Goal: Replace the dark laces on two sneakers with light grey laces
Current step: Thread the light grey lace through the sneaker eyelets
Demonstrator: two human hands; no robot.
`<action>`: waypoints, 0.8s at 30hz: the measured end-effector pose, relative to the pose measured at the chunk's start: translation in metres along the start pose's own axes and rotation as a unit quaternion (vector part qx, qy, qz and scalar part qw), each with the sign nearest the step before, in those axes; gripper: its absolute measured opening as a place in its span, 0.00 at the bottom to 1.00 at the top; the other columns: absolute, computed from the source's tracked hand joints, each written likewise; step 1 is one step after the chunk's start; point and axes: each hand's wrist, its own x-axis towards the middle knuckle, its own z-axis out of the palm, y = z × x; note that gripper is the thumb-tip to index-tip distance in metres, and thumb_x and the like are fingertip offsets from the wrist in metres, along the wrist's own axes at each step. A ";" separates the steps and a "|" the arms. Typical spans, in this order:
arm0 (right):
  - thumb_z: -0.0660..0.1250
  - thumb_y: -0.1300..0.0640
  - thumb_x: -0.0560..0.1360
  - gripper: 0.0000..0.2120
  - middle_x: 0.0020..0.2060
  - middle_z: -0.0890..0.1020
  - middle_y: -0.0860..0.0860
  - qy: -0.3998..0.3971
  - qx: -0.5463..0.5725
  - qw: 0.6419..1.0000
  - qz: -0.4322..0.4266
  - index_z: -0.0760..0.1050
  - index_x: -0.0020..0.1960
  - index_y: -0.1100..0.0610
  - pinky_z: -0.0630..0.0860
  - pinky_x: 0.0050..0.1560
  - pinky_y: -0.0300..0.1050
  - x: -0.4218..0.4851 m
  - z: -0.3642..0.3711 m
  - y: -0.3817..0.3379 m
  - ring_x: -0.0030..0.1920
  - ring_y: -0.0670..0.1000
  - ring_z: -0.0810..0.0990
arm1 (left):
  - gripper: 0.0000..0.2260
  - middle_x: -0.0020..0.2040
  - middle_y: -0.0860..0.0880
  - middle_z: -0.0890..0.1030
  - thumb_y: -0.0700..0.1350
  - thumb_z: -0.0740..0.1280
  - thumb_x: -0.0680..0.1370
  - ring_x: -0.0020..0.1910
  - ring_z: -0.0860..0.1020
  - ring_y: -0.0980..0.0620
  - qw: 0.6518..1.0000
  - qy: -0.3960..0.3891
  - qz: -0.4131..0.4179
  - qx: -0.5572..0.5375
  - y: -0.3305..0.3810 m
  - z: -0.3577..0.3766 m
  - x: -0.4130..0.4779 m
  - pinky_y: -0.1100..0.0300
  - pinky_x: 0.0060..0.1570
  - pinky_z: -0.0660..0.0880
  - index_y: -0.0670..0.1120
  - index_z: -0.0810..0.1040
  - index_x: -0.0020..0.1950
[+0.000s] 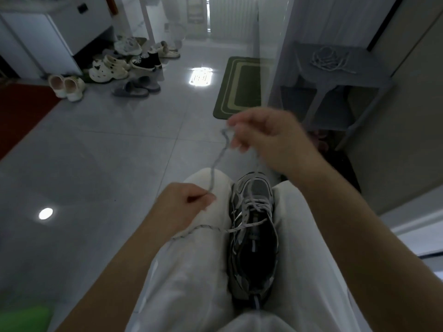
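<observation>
The sneaker (254,236), grey and silver with a dark lining, sits upright between the thighs (191,271), toe pointing away. A light grey speckled lace (217,161) crosses its front eyelets. One strand trails left over a thigh; another rises to the right hand (263,137), then droops to the pinching left hand (184,200). A second pale lace (332,59) lies coiled on a grey shelf (374,68).

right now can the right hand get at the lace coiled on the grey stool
Probably not yet: the right hand pinches the light grey lace, though nothing stands between it and the coiled lace.
</observation>
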 end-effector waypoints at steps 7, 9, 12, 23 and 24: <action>0.67 0.54 0.75 0.04 0.38 0.78 0.46 0.073 -0.255 0.964 0.005 0.79 0.44 0.53 0.74 0.48 0.50 -0.038 0.015 0.055 0.40 0.50 0.78 | 0.08 0.31 0.54 0.81 0.35 0.69 0.74 0.30 0.77 0.62 0.964 -0.021 -0.049 -0.259 0.020 0.035 -0.003 0.69 0.31 0.72 0.47 0.81 0.39; 0.68 0.52 0.74 0.05 0.35 0.80 0.47 0.006 -0.287 0.957 0.041 0.79 0.41 0.52 0.74 0.42 0.48 -0.053 0.015 0.075 0.38 0.51 0.78 | 0.08 0.33 0.50 0.81 0.35 0.70 0.73 0.30 0.77 0.60 0.973 -0.023 -0.045 -0.225 0.017 0.044 0.000 0.65 0.34 0.75 0.47 0.81 0.38; 0.68 0.49 0.71 0.05 0.41 0.79 0.47 -0.079 -0.369 0.924 0.061 0.81 0.41 0.49 0.67 0.44 0.45 -0.067 0.023 0.094 0.45 0.52 0.79 | 0.06 0.35 0.47 0.81 0.39 0.72 0.71 0.33 0.78 0.53 0.989 -0.016 -0.025 -0.143 0.013 0.058 0.005 0.51 0.40 0.78 0.49 0.79 0.38; 0.69 0.48 0.70 0.06 0.43 0.71 0.43 0.016 -0.360 0.928 0.097 0.82 0.45 0.45 0.57 0.50 0.45 -0.078 0.041 0.104 0.51 0.48 0.74 | 0.11 0.31 0.47 0.80 0.36 0.73 0.69 0.30 0.79 0.52 0.988 -0.006 -0.075 -0.132 0.007 0.075 0.017 0.55 0.36 0.78 0.48 0.74 0.35; 0.68 0.48 0.70 0.06 0.43 0.70 0.43 0.013 -0.360 0.928 0.100 0.82 0.46 0.44 0.57 0.50 0.45 -0.078 0.042 0.104 0.52 0.47 0.73 | 0.11 0.31 0.46 0.80 0.34 0.72 0.70 0.28 0.79 0.52 0.984 -0.013 -0.085 -0.158 0.006 0.075 0.017 0.56 0.34 0.78 0.46 0.73 0.35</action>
